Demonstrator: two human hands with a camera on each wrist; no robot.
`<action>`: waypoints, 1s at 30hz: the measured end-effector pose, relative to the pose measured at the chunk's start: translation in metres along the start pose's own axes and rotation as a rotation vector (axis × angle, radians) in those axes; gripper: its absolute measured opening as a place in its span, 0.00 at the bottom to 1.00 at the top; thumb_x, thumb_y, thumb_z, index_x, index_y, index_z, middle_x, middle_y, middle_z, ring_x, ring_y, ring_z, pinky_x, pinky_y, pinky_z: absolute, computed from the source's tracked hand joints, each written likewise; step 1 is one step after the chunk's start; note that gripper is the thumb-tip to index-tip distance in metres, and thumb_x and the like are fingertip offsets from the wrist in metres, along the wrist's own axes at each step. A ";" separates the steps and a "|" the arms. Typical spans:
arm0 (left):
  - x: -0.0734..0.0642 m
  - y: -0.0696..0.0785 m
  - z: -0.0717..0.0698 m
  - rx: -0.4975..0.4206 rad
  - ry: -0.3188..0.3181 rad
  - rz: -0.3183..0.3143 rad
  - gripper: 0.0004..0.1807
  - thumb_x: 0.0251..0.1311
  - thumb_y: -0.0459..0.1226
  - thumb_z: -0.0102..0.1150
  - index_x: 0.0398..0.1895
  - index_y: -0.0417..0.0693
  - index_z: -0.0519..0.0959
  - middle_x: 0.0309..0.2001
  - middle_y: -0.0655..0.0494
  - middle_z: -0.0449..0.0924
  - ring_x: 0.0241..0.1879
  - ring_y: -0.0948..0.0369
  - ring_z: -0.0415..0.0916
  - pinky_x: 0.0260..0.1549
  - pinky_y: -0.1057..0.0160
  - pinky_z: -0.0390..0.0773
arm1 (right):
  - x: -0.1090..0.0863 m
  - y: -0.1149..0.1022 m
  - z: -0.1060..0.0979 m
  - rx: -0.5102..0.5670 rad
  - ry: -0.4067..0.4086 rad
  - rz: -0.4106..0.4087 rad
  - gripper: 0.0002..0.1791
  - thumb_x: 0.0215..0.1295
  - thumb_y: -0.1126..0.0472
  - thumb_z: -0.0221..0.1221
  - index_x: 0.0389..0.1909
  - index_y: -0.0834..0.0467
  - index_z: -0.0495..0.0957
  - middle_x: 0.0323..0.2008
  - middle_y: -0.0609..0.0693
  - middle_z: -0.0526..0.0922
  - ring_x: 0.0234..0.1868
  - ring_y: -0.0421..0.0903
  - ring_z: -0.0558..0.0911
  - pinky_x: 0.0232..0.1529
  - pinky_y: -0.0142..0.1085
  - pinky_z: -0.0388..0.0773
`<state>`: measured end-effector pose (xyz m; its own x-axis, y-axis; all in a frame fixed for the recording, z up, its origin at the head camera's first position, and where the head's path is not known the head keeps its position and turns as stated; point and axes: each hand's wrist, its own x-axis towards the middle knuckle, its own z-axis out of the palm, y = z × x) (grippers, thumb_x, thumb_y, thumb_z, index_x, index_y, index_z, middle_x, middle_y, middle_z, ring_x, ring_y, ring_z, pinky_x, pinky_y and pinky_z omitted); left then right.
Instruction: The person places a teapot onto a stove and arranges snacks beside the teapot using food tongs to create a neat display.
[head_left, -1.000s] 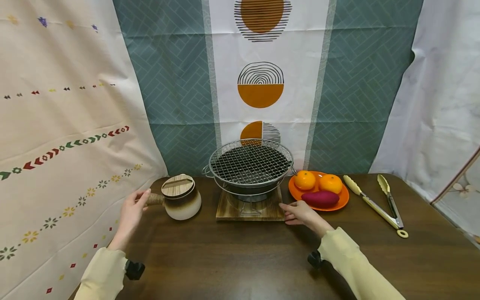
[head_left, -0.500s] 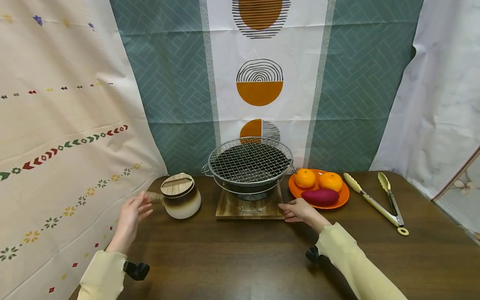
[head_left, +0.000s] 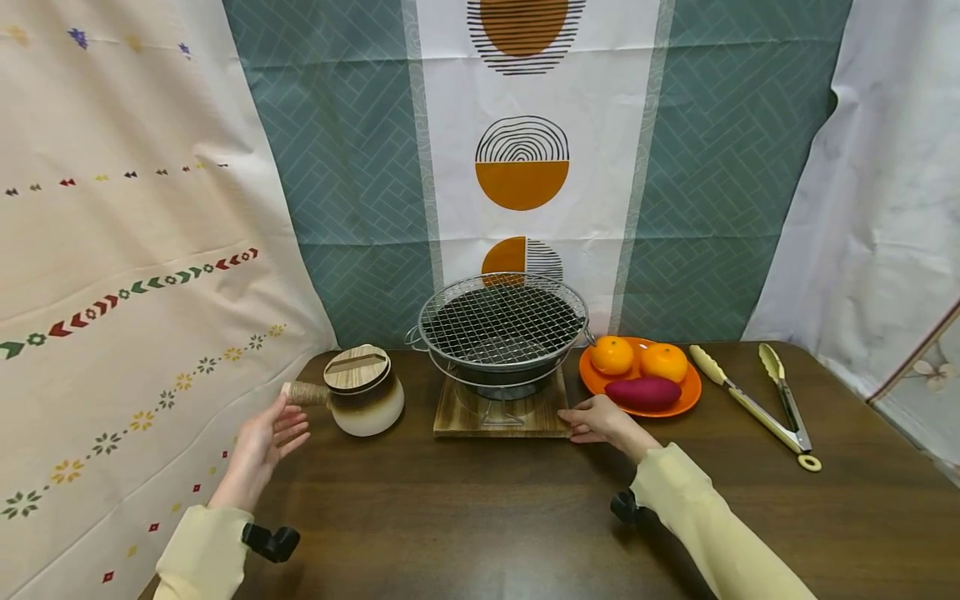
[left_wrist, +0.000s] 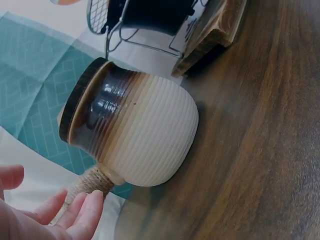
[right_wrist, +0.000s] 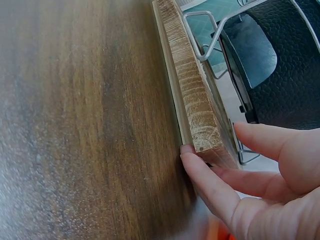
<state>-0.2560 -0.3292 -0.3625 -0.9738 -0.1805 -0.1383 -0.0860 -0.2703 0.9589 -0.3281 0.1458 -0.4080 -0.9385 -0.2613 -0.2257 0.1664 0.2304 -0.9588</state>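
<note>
My left hand has its fingers loosely extended just below the rope-wrapped handle of a lidded ceramic pot. In the left wrist view, the fingertips overlap the handle without curling round it; whether they touch it I cannot tell. My right hand pinches the front right corner of a square wooden board. Thumb above and fingers low at that corner show in the right wrist view. On the board stands a round tabletop grill topped by a wire mesh.
An orange plate right of the grill bears two oranges and a purple sweet potato. Farther right lie spread tongs. A patterned curtain hangs behind the brown table, and another cloth hangs on the left.
My left fingers have come off the end of the pot's handle and dropped slightly, uncovering it. The right hand stays at the board's corner. The pot and grill have not visibly moved.
</note>
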 end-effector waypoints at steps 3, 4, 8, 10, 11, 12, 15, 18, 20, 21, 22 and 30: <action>0.001 -0.002 -0.002 -0.007 0.003 -0.019 0.16 0.66 0.46 0.43 0.34 0.42 0.71 0.30 0.55 0.75 0.32 0.62 0.75 0.44 0.60 0.73 | 0.000 0.000 0.001 -0.005 0.000 0.010 0.21 0.62 0.64 0.56 0.45 0.80 0.68 0.28 0.57 0.71 0.28 0.47 0.77 0.37 0.42 0.77; 0.002 -0.003 -0.002 -0.009 0.005 -0.024 0.16 0.66 0.46 0.43 0.36 0.41 0.70 0.30 0.54 0.74 0.32 0.62 0.75 0.44 0.59 0.73 | 0.000 -0.001 0.001 -0.012 0.001 0.012 0.21 0.62 0.64 0.56 0.45 0.80 0.68 0.28 0.57 0.72 0.28 0.47 0.77 0.37 0.42 0.77; 0.005 -0.005 -0.004 -0.057 0.039 -0.063 0.18 0.65 0.47 0.44 0.43 0.38 0.64 0.31 0.54 0.72 0.31 0.61 0.75 0.46 0.58 0.71 | 0.000 -0.003 0.001 -0.026 0.015 0.020 0.19 0.62 0.64 0.57 0.43 0.79 0.69 0.28 0.57 0.73 0.28 0.47 0.77 0.37 0.43 0.77; 0.007 -0.006 -0.005 -0.084 0.060 -0.086 0.19 0.64 0.47 0.45 0.45 0.39 0.62 0.32 0.54 0.71 0.31 0.60 0.75 0.47 0.58 0.71 | 0.000 -0.003 0.002 -0.030 0.026 0.026 0.19 0.62 0.64 0.57 0.42 0.78 0.70 0.28 0.57 0.73 0.28 0.47 0.78 0.36 0.42 0.77; 0.008 -0.007 -0.006 -0.101 0.068 -0.095 0.19 0.64 0.47 0.46 0.45 0.39 0.61 0.32 0.53 0.70 0.31 0.60 0.75 0.47 0.58 0.70 | 0.001 -0.004 0.002 -0.029 0.031 0.030 0.19 0.62 0.64 0.57 0.42 0.78 0.70 0.28 0.57 0.73 0.28 0.47 0.78 0.36 0.42 0.77; 0.009 -0.007 -0.006 -0.121 0.077 -0.103 0.19 0.64 0.47 0.46 0.45 0.39 0.61 0.32 0.52 0.70 0.31 0.59 0.75 0.48 0.57 0.70 | 0.001 -0.003 0.002 -0.033 0.028 0.026 0.19 0.62 0.64 0.57 0.42 0.78 0.70 0.28 0.57 0.72 0.28 0.47 0.77 0.36 0.42 0.77; 0.013 -0.008 -0.005 -0.157 0.100 -0.124 0.21 0.63 0.47 0.48 0.48 0.40 0.59 0.35 0.49 0.68 0.31 0.58 0.75 0.49 0.57 0.69 | 0.001 -0.003 0.002 -0.021 0.041 0.034 0.18 0.61 0.64 0.57 0.41 0.77 0.70 0.28 0.58 0.71 0.27 0.47 0.77 0.35 0.42 0.77; 0.020 -0.008 -0.002 -0.174 0.105 -0.138 0.32 0.63 0.48 0.46 0.61 0.38 0.51 0.42 0.46 0.63 0.32 0.58 0.73 0.51 0.57 0.66 | 0.002 -0.002 0.001 -0.034 0.044 0.030 0.18 0.62 0.64 0.57 0.41 0.78 0.69 0.28 0.58 0.71 0.27 0.47 0.77 0.35 0.42 0.78; 0.024 -0.008 0.000 -0.172 0.116 -0.146 0.40 0.63 0.49 0.46 0.67 0.38 0.41 0.45 0.45 0.59 0.34 0.58 0.71 0.51 0.58 0.66 | 0.003 -0.002 0.001 -0.039 0.054 0.039 0.19 0.61 0.63 0.57 0.42 0.78 0.69 0.29 0.58 0.72 0.26 0.46 0.77 0.35 0.41 0.78; 0.027 -0.008 0.001 -0.170 0.117 -0.145 0.42 0.63 0.49 0.45 0.68 0.38 0.36 0.48 0.44 0.58 0.37 0.58 0.70 0.52 0.58 0.65 | 0.003 -0.002 0.002 -0.040 0.058 0.043 0.19 0.61 0.63 0.58 0.43 0.78 0.69 0.29 0.58 0.72 0.26 0.46 0.76 0.34 0.41 0.78; 0.029 -0.008 0.001 -0.165 0.112 -0.144 0.44 0.63 0.50 0.44 0.68 0.38 0.31 0.51 0.43 0.55 0.40 0.57 0.68 0.52 0.59 0.65 | 0.003 -0.002 0.002 -0.046 0.059 0.046 0.20 0.61 0.63 0.58 0.43 0.78 0.69 0.29 0.58 0.72 0.26 0.46 0.76 0.34 0.41 0.78; 0.036 -0.009 0.003 -0.262 0.080 -0.160 0.42 0.65 0.50 0.38 0.68 0.44 0.26 0.67 0.43 0.29 0.65 0.52 0.37 0.57 0.61 0.55 | 0.007 -0.001 0.004 -0.065 0.075 0.052 0.17 0.60 0.64 0.59 0.39 0.75 0.70 0.25 0.56 0.73 0.23 0.45 0.75 0.32 0.40 0.78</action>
<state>-0.2910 -0.3299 -0.3755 -0.9317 -0.1875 -0.3112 -0.1694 -0.5338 0.8285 -0.3333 0.1400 -0.4095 -0.9495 -0.1774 -0.2587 0.1974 0.3031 -0.9323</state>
